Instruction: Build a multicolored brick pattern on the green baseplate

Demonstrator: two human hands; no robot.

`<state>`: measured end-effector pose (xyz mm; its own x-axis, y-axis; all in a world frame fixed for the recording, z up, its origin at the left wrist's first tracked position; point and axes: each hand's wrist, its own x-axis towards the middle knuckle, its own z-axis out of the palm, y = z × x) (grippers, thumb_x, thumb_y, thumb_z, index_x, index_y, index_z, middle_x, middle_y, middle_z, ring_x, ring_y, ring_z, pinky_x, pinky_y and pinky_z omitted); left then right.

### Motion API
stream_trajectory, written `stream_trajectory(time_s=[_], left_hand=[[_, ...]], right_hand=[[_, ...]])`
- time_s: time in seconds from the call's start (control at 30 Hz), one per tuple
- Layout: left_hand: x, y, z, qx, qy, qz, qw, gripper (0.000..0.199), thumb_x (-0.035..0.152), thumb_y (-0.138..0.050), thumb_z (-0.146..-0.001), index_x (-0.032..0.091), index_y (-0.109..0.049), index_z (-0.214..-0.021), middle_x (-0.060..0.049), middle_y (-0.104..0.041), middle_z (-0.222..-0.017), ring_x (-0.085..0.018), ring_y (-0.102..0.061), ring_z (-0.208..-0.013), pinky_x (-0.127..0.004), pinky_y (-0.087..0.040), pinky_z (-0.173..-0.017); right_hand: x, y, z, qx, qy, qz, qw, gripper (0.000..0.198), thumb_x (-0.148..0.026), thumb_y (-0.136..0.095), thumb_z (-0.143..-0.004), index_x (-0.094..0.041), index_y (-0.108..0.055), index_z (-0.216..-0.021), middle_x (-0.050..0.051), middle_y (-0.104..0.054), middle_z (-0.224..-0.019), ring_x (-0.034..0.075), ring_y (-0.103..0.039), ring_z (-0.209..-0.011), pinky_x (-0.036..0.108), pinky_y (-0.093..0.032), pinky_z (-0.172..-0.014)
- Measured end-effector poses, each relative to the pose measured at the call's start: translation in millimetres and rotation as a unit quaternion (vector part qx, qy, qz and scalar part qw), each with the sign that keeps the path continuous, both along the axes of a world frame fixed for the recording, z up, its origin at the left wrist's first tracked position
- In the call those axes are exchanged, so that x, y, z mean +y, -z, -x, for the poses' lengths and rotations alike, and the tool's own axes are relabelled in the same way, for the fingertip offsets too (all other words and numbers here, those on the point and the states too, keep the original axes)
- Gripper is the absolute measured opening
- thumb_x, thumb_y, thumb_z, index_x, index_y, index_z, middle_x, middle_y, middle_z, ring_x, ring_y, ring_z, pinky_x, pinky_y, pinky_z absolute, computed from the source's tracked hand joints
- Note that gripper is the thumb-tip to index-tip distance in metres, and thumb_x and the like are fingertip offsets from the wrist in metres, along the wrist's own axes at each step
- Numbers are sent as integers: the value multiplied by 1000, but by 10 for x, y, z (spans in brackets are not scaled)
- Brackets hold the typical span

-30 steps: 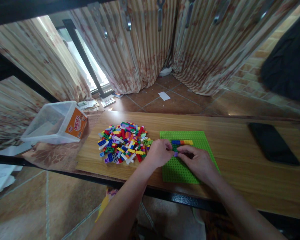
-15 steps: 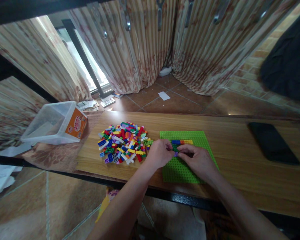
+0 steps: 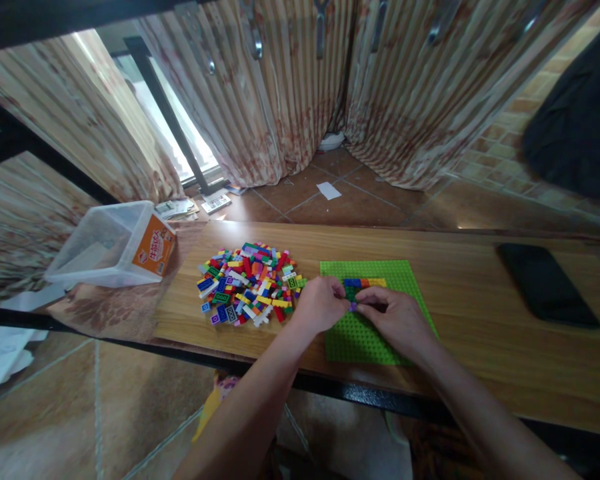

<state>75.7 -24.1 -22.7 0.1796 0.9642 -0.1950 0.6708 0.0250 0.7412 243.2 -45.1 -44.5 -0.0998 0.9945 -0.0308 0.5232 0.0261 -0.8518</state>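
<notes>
Both my hands meet over a bright green studded baseplate (image 3: 375, 343). Between their fingertips is a small purple brick (image 3: 353, 307), partly covered by the fingers. My left hand (image 3: 324, 303) is closed, its fingertips at the brick's left side. From the right, my right hand (image 3: 393, 317) pinches at the same brick with thumb and fingers. Just beyond the fingertips sits a dark green brick (image 3: 350, 292), partly hidden. Behind it, a row on the plate runs from a blue brick (image 3: 352, 283) through orange to a yellow brick (image 3: 379, 283).
A pile of mixed coloured bricks (image 3: 247, 283) lies left of the baseplate on the wooden table (image 3: 480, 360). Further left stands a clear plastic bin (image 3: 93, 247) with an orange label. A black phone-like slab (image 3: 547, 287) lies at the right. The table's dark front edge (image 3: 360, 393) runs below my forearms.
Almost nothing differs. My hands stay together at the purple brick, with only a very slight shift of the fingers and of the whole view.
</notes>
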Motion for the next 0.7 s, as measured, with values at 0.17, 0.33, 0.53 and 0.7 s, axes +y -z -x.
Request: stream_trajectory(time_s=[0.17,0.33,0.53,0.7], left_hand=[[3,27,0,10,8,-2,1000,6,16,-66,-72,16,-72,-75,-2,-70,-73,-15,-60,-67,-23,-42,-59],[-5,59,-8,16,4,-4,1000,10,16,-65,-72,17,-72,-78,-2,-71,-74,-15,-62,-68,-24,-43,-59],[3,41,21,5,21,-7,1000,10,17,-66,-72,16,-72,-80,-1,-71,-74,-14,-61,-67,-23,-41,-58],[54,53,70,-57,32,40,997,11,14,-62,-74,15,-71,-81,1,-67,-66,-12,-60,-60,-21,-42,-55]], right_hand=[[11,-35,13,-18,-2,14,1000,10,-30,-64,-76,-24,-71,-79,0,-76,-78,19,-70,-72,34,-52,-73],[7,-58,32,-32,-12,11,999,10,-29,-62,-77,-24,-70,-79,1,-76,-79,19,-70,-75,35,-52,-75],[26,-11,-36,-32,-27,8,999,12,-32,-63,-78,-25,-71,-82,0,-76,-81,20,-70,-75,36,-52,-76],[34,47,-126,15,-43,14,999,16,-36,-64,-78,-25,-72,-87,2,-77,-86,21,-71,-80,38,-55,-80]])
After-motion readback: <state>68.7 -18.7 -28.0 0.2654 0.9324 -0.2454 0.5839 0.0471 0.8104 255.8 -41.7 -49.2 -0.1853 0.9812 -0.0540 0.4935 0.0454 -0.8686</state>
